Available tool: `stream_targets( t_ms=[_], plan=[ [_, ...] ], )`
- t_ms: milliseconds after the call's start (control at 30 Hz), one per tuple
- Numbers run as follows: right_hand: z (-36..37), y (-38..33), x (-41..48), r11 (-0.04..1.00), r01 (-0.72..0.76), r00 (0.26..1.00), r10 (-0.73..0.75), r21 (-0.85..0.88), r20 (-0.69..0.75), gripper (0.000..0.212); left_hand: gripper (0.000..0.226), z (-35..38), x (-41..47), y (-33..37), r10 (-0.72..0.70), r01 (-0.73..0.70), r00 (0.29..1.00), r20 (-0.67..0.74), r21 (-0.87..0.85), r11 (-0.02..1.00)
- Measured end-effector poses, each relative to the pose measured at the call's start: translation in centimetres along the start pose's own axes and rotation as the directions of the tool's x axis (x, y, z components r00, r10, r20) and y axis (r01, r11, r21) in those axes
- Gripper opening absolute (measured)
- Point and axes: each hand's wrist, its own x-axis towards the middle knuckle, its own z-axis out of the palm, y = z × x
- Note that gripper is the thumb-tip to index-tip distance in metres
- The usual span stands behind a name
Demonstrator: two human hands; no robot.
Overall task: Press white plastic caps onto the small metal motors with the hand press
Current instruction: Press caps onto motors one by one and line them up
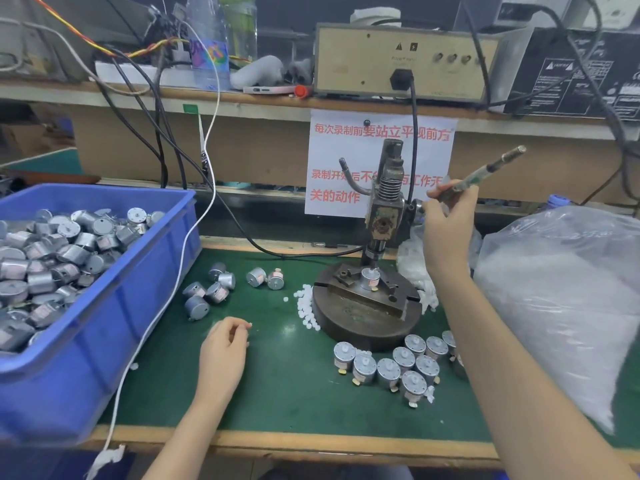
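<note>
The hand press (384,216) is stood at the back of the green surface (294,393), on a round dark base (363,320). Its lever (485,173) is raised, tilted up to the right of the press column, and is gripped low down by the right hand (446,223), fingers (437,194) curled round it. One motor (370,279) is seated upright in the fixture on the base, directly under the ram and well apart from both hands; whether a cap is on it cannot be told. The left hand (223,355) is rested on the surface in front and to the left of the press, fingers curled, with a small white cap (250,324) pinched at the fingertips. A pile of white caps (306,308) is heaped against the left edge of the base, near those fingertips but not touched. Loose motors (214,289) are scattered left of the press. Capped motors (398,365) are grouped upright just in front of the base, beside the right forearm. A blue bin (104,341) full of motors is placed far left of the press, and a clear plastic bag (561,289) to its right.
</note>
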Motion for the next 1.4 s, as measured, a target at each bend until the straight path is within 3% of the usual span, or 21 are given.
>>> stream_targets(
  t_ms=[233,333,400,500,633,733,900,1033,1133,1200,1300,1400],
  plan=[
    [0.2,1.9,-0.2,0.989,-0.138,0.988,0.142,0.061,-0.066,0.051,0.026,-0.1,-0.2,0.3,-0.020,0.020,1.000,0.003,0.003,1.000],
    [0.6,5.4,-2.7,0.934,-0.307,0.951,0.297,-0.181,-0.083,0.037,0.027,-0.2,-0.1,0.2,-0.013,0.013,1.000,0.003,0.004,1.000],
    [1.0,7.5,-4.7,0.814,-0.361,0.908,0.418,-0.455,0.028,0.037,0.027,-0.1,-0.1,0.2,-0.007,0.007,1.000,0.001,0.006,1.000],
    [1.7,9.2,-6.6,0.716,-0.222,0.864,0.459,-0.661,0.207,0.037,0.026,-0.1,-0.1,0.3,-0.003,0.003,1.000,0.008,0.000,1.000],
    [2.0,9.7,-6.4,0.601,0.064,0.921,0.271,-0.796,0.279,0.031,0.023,0.0,-0.1,0.1,0.032,-0.033,0.999,0.016,0.043,0.999],
    [1.8,9.9,-6.4,0.513,0.174,0.931,0.193,-0.840,0.311,0.030,0.017,0.2,-0.1,0.0,0.113,-0.117,0.993,0.035,0.160,0.980],
    [1.9,9.3,-7.2,0.545,0.253,0.914,0.137,-0.800,0.383,0.035,0.013,1.0,-0.6,-0.1,0.276,-0.347,0.937,0.214,0.488,0.801],
    [2.3,8.1,-9.7,0.713,0.282,0.833,0.150,-0.641,0.533,0.046,0.017,1.0,-0.8,0.0,0.297,-0.378,0.925,0.236,0.518,0.767],
    [2.0,7.4,-12.9,0.752,0.362,0.767,0.096,-0.551,0.635,0.044,0.019,1.0,-0.9,0.0,0.319,-0.405,0.914,0.250,0.528,0.747],
    [1.6,7.5,-14.3,0.726,0.428,0.703,0.107,-0.538,0.703,0.040,0.019,1.1,-1.0,0.1,0.336,-0.416,0.909,0.246,0.538,0.733],
    [0.8,7.6,-15.5,0.597,0.587,0.615,0.111,-0.547,0.781,0.035,0.019,1.2,-1.0,0.1,0.352,-0.433,0.901,0.253,0.571,0.698],
    [0.3,7.4,-15.7,0.544,0.668,0.599,0.011,-0.508,0.800,0.026,0.015,1.6,-1.2,0.3,0.370,-0.445,0.895,0.251,0.582,0.681]
  ],
)
